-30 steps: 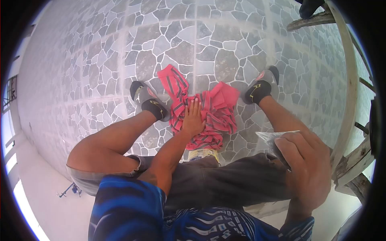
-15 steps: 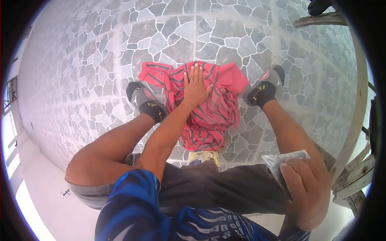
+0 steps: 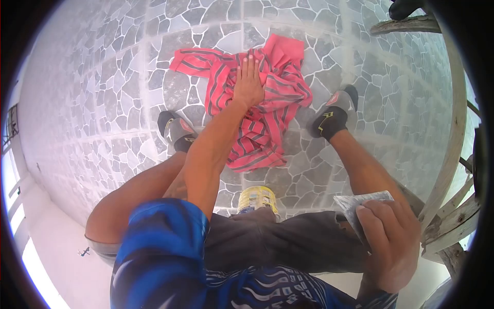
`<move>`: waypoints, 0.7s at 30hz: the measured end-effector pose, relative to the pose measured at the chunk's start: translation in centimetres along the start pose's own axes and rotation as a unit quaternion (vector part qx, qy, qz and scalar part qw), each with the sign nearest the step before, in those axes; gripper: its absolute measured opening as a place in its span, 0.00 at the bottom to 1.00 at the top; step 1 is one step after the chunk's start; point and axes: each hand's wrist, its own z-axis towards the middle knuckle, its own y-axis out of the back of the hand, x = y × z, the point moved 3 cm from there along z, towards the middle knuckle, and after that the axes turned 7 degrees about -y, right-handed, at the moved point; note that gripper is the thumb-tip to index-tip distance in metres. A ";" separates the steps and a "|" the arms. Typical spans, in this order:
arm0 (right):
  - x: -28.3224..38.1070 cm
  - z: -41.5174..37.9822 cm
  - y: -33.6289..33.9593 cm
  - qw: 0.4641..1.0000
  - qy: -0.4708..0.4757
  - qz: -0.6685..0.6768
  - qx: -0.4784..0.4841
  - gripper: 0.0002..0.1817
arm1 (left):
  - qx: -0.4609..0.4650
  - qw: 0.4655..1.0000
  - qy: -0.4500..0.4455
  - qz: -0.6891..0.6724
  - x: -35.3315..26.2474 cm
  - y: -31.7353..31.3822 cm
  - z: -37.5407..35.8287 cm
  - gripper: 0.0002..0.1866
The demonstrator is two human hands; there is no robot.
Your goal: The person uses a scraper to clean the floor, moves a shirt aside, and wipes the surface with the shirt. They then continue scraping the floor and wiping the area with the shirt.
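My left hand [image 3: 249, 88] lies flat on a crumpled pink shirt with dark stripes [image 3: 280, 116], fingers stretched out and pressing it to the floor. The shirt's collar end and a sleeve spread out beyond the hand, while its lower part is bunched nearer to me. Over my right thigh, my right hand [image 3: 388, 239] is closed around a flat grey blade that looks like a metal scraper [image 3: 355, 208]. Its far edge shows past my knuckles; the rest is hidden by the hand.
Grey stone-patterned tiles [image 3: 180, 44] with white joints cover the floor. A yellow container [image 3: 258, 198] stands between my knees. My feet, in dark slip-on shoes [image 3: 332, 121], flank the shirt. Rough wooden poles [image 3: 455, 226] rise at the right, and a pale wall [image 3: 56, 226] runs along the left.
My left hand has pushed the shirt forward, away from me, uncovering floor and more of the yellow container. My right hand stays put with the scraper.
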 end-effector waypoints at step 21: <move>1.5 -1.0 -1.1 0.997 0.006 -0.074 -0.034 0.10 | 0.242 0.960 0.066 -0.121 -12.9 0.2 -23.2 0.52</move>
